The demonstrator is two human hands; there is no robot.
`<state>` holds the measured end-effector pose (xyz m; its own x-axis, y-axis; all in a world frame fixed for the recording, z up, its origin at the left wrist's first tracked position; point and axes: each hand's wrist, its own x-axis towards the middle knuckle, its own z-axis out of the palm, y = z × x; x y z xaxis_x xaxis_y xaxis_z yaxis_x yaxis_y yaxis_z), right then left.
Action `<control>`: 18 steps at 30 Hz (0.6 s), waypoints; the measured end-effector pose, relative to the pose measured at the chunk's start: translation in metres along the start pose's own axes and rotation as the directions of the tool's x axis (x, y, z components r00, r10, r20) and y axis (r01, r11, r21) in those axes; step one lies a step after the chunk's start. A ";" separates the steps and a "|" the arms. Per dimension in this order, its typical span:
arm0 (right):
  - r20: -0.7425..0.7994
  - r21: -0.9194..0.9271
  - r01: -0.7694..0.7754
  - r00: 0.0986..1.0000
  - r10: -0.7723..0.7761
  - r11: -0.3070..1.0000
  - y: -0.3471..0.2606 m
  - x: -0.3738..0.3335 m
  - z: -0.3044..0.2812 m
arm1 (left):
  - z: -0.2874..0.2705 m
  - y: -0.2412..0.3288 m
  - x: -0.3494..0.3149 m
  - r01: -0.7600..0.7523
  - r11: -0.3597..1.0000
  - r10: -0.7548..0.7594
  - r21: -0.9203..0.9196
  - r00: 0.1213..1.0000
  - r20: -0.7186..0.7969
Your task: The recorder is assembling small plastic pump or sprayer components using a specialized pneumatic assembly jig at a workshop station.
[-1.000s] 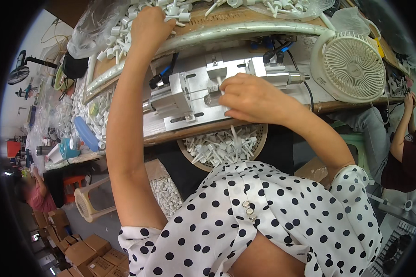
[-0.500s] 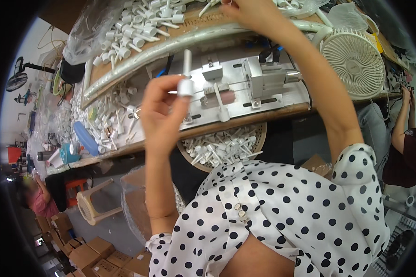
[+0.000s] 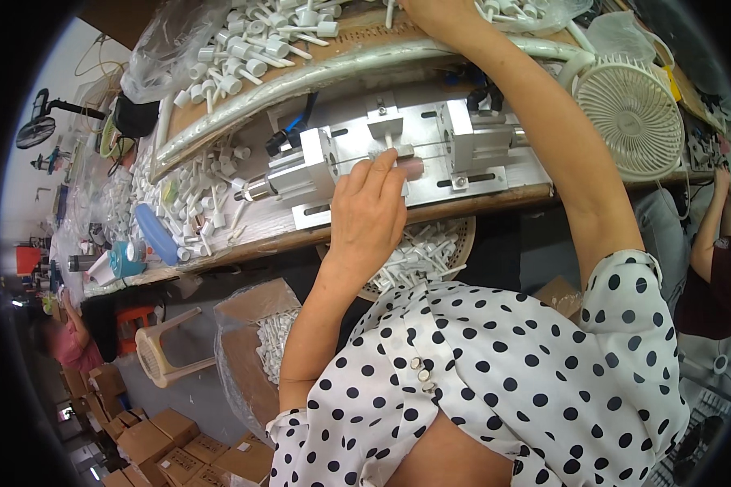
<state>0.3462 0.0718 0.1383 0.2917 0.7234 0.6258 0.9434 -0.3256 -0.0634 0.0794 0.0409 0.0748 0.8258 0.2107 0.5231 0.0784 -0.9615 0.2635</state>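
Note:
My left hand is at the middle of a metal clamping fixture, its fingers closed on a white cap with a stem. The stem points away from me toward the small back block, and the fingers hide most of the cap. My right hand reaches over the padded rail to the pile of white stemmed caps on the board. It is partly cut off by the upper edge. A white stem shows at its fingertips, which look pinched on it.
A basket of white stemmed caps sits below the bench edge. More loose caps and a blue curved object lie left of the fixture. A white fan stands at the right. Cartons and a stool are on the floor; other people work at both sides.
My left hand has moved right and down onto the fixture, from holding up a white stemmed cap in front of its left part. My right hand stays over the pile, shifted slightly.

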 end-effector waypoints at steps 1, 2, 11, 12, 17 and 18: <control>-0.009 0.002 0.006 1.000 -0.006 1.000 0.000 0.000 -0.002 | -0.001 0.000 0.002 0.000 1.000 0.000 0.002 1.000 0.022; -0.046 0.109 -0.012 0.999 0.017 0.994 -0.001 0.000 -0.005 | -0.003 0.000 0.004 0.002 1.000 -0.002 0.000 0.999 0.048; 0.404 0.804 -0.398 0.911 0.086 0.441 -0.003 -0.044 -0.061 | -0.030 -0.022 0.028 -0.012 0.959 0.017 -0.284 1.000 0.014; 0.410 0.799 -0.404 0.908 0.089 0.445 -0.007 -0.054 -0.067 | -0.037 -0.035 0.038 -0.054 0.972 0.022 -0.229 0.990 -0.138; 0.166 0.838 -0.036 0.967 -0.192 0.545 -0.050 -0.131 -0.083 | -0.051 -0.123 0.116 0.130 0.964 0.000 0.233 0.874 -0.486; 0.121 0.792 0.050 0.964 -0.237 0.608 -0.061 -0.141 -0.080 | -0.050 -0.134 0.124 0.128 0.964 0.001 0.233 0.874 -0.485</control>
<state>0.2353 -0.0594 0.1154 0.0767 0.8479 0.5245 0.7133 0.3209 -0.6230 0.1432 0.2051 0.1444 0.4511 0.2693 0.8509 0.3114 -0.9410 0.1327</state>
